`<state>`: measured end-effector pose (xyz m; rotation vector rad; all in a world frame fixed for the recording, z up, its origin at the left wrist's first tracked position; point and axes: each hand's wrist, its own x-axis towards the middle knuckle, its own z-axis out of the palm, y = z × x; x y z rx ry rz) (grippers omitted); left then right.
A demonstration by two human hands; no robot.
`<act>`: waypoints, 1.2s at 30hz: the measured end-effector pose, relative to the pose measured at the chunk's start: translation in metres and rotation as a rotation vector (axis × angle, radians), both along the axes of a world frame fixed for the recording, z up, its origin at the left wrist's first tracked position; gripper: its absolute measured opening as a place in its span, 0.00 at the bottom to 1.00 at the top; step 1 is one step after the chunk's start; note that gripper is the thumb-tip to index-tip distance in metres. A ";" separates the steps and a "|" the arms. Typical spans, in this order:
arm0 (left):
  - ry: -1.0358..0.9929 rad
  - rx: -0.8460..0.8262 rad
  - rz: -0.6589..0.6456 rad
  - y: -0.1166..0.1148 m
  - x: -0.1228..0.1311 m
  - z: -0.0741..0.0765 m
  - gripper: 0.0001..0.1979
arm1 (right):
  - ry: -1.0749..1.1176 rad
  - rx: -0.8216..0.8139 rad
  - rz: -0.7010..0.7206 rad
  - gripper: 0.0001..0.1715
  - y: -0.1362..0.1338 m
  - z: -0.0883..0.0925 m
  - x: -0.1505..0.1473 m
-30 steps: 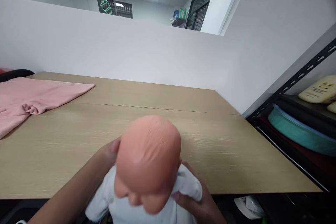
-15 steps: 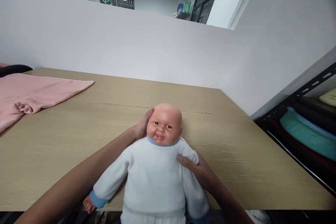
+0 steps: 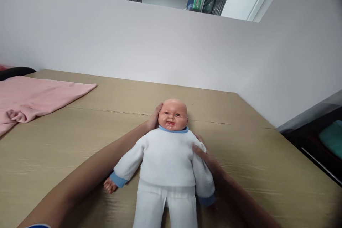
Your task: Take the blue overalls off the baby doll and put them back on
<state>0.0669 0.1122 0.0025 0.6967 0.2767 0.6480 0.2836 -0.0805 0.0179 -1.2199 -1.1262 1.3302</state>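
Note:
A baby doll in a white fleece top and white trousers with blue cuffs and collar lies face up over the table, its head away from me. My left hand cups the side and back of its bald head, most of the fingers hidden behind it. With the thumb in front and the other fingers behind, my right hand grips the doll's upper arm near the shoulder. The doll's feet are out of view below.
A pink cloth lies spread on the left of the wooden table. Beyond the table's far edge stands a white partition wall. At right is a dark shelf rack with a teal item.
The doll has moved farther onto the table, away from me, with both hands still on it. More of its trousers shows now. The camera view has shifted slightly.

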 end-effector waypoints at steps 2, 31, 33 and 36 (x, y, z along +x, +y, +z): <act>0.004 0.004 -0.003 0.015 0.005 0.001 0.43 | 0.028 0.021 -0.039 0.46 0.000 -0.006 0.005; 0.133 0.018 0.015 0.076 0.020 -0.003 0.36 | -0.656 0.030 -0.211 0.39 -0.008 -0.014 0.032; 0.133 0.034 0.056 0.072 0.021 -0.003 0.34 | -0.665 0.040 -0.200 0.38 -0.007 -0.014 0.032; 0.140 0.026 0.112 0.069 0.021 -0.003 0.33 | -0.671 0.026 -0.186 0.38 -0.007 -0.013 0.032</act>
